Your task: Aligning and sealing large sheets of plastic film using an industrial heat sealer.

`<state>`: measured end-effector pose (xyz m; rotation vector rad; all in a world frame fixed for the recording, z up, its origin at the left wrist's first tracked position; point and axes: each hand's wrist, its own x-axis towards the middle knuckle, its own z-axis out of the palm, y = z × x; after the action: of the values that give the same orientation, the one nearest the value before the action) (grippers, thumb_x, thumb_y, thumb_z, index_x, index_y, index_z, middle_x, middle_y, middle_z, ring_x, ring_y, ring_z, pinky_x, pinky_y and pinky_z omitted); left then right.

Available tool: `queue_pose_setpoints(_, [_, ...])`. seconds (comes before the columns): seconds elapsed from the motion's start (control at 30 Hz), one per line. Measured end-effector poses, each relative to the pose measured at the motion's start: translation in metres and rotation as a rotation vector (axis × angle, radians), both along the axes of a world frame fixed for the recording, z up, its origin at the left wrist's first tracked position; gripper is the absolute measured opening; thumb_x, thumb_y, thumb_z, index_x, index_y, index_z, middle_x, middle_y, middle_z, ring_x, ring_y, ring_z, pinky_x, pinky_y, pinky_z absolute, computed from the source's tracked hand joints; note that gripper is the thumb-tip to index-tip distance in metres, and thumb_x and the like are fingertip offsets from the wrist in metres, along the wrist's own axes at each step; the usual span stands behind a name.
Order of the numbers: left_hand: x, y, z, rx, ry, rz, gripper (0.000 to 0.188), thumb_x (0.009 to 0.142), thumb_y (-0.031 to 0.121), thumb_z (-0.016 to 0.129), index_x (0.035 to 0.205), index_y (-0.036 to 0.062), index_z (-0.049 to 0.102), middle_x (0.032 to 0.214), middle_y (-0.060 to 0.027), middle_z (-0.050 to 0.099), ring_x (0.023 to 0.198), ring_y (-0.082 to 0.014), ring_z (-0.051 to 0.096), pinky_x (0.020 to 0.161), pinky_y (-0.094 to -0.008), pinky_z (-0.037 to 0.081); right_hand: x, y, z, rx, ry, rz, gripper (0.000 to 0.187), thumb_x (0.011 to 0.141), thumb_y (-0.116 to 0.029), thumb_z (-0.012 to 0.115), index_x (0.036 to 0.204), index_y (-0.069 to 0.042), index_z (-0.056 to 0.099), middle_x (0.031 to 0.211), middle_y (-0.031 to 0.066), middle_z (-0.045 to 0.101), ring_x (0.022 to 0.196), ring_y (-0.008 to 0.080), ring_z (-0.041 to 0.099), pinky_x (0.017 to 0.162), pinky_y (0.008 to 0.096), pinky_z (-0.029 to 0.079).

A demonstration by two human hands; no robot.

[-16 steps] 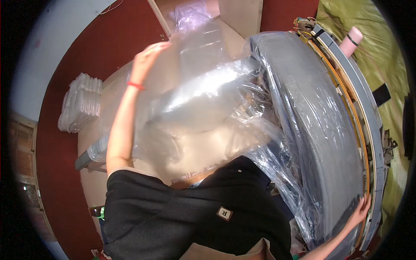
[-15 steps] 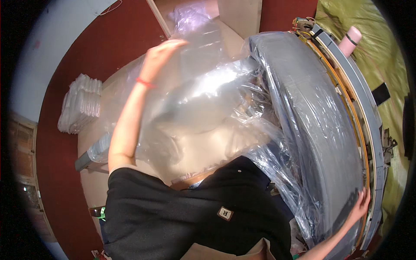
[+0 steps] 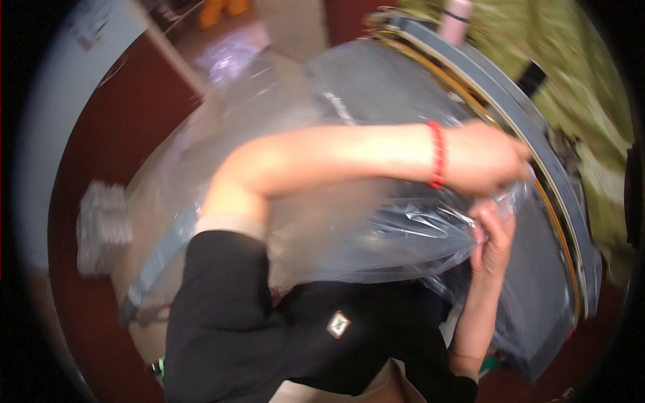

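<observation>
Clear plastic sheeting (image 3: 403, 248) stretches across in front of me, gathered into a bunch at its right end. My right hand (image 3: 496, 232) is closed around that bunch, thumb and fingers pinched together. Just above it is my left hand (image 3: 485, 160), with a red beaded bracelet at the wrist and my forearm reaching across to the right. Its fingers look closed on the plastic's edge, though motion smears them. Under and beyond the film lies a broad grey surface (image 3: 390, 80), bordered on the right by a curved-looking blue-grey rail (image 3: 497, 84) with an orange strip.
A stack of folded clear plastic (image 3: 104, 228) sits at the far left, near a grey bar (image 3: 161, 255). Beyond the rail are a pink bottle (image 3: 455, 21), a black flat object (image 3: 531, 78) and a yellow-green cover (image 3: 510, 30). More crumpled plastic (image 3: 232, 54) lies at the back.
My left hand has swung from the upper left across to the right side. The right hand has come up from the rail's lower end and taken hold of the plastic. My view has turned.
</observation>
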<state>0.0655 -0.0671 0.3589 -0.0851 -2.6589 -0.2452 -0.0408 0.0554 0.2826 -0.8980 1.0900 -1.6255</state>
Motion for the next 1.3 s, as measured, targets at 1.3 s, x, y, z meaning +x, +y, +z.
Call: queue_pose_setpoints(1.3, [-0.042,-0.113,-0.169,0.768,-0.093,0.398,0.045,0.072,-0.005,0.042,0.116,0.0001,0.047,0.105,-0.0031,0.052,0.085,-0.008,0.045,0.072,-0.0179,0.034,-0.263,0.378,-0.076,1.112,0.68,-1.202,0.027,0.07,-0.027,0.062,0.073,0.0,0.061,0.066,0.0121,0.059,0.059,0.0211,0.056,0.057,0.031,0.042])
